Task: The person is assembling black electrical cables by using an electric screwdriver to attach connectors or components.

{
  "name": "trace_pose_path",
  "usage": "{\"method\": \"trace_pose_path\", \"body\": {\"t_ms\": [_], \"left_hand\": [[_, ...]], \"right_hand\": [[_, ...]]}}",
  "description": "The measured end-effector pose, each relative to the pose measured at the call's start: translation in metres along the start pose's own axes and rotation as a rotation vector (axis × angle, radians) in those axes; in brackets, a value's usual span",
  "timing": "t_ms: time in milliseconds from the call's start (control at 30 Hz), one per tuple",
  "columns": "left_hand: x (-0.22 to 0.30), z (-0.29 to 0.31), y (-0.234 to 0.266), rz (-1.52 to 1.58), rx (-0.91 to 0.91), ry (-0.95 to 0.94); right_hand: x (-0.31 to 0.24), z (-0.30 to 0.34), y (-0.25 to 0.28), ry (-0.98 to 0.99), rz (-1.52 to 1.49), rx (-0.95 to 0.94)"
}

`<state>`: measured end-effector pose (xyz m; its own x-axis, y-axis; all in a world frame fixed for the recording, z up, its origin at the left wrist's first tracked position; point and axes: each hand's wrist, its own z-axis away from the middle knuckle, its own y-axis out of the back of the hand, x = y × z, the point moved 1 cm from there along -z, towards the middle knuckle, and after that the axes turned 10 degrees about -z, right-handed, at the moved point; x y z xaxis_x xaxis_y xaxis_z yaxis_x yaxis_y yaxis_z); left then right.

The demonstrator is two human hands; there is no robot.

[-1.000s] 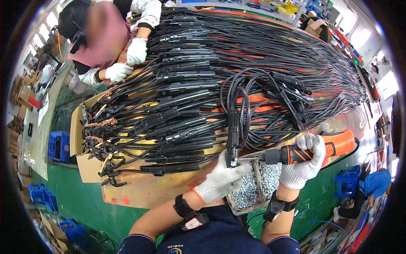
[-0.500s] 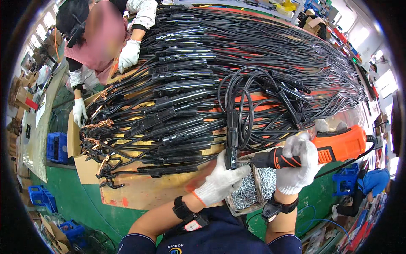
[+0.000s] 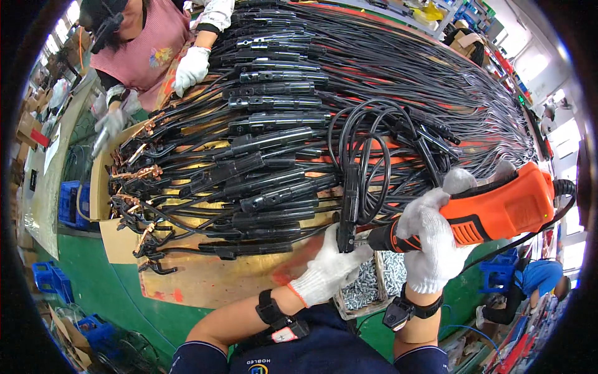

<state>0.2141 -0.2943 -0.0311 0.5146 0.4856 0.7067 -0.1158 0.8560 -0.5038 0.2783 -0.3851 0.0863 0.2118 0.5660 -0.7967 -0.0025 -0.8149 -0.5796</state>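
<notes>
My left hand [image 3: 330, 268], in a white knitted glove, is closed round the lower end of a narrow black plastic housing [image 3: 351, 193], which stands upright in the view with black cable looped beside it. In my right hand [image 3: 431, 246], also gloved, is an orange and black power screwdriver [image 3: 504, 206]. Its dark nose points left at the housing's lower end, close by my left fingers. The bit's tip is hard to make out there. Just below both hands is a tray [image 3: 341, 305] full of small silver screws [image 3: 361, 290].
Rows of black housings [image 3: 274, 121] with cables [image 3: 423, 68] cover the table, copper-coloured clamps [image 3: 146, 177] at their left ends. Across at the upper left stands a co-worker [image 3: 146, 50] in white gloves. The screwdriver's cord [image 3: 517, 243] trails at the right. Blue crates [image 3: 53, 280] stand on the floor.
The screwdriver's rear has tilted up and its nose sits nearer the housing. My left hand keeps its hold. The co-worker's lower hand has risen and is blurred.
</notes>
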Motion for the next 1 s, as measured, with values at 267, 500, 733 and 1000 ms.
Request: {"method": "trace_pose_path", "body": {"t_ms": [267, 500, 733, 1000], "left_hand": [[0.005, 0.003, 0.000, 0.035, -0.024, 0.018], [0.006, 0.001, 0.000, 0.005, -0.043, -0.003], [0.006, -0.006, 0.010, 0.147, -0.071, -0.003], [0.131, 0.039, 0.030, 0.070, 0.079, -0.643]], "right_hand": [[-0.006, 0.003, -0.026, 0.078, 0.276, -0.141], [-0.011, 0.004, -0.016, -0.070, 0.340, -0.093], [-0.033, 0.019, 0.032, 0.040, -0.130, -0.298], [-0.097, 0.020, 0.122, 0.592, -0.333, 0.083]]}}
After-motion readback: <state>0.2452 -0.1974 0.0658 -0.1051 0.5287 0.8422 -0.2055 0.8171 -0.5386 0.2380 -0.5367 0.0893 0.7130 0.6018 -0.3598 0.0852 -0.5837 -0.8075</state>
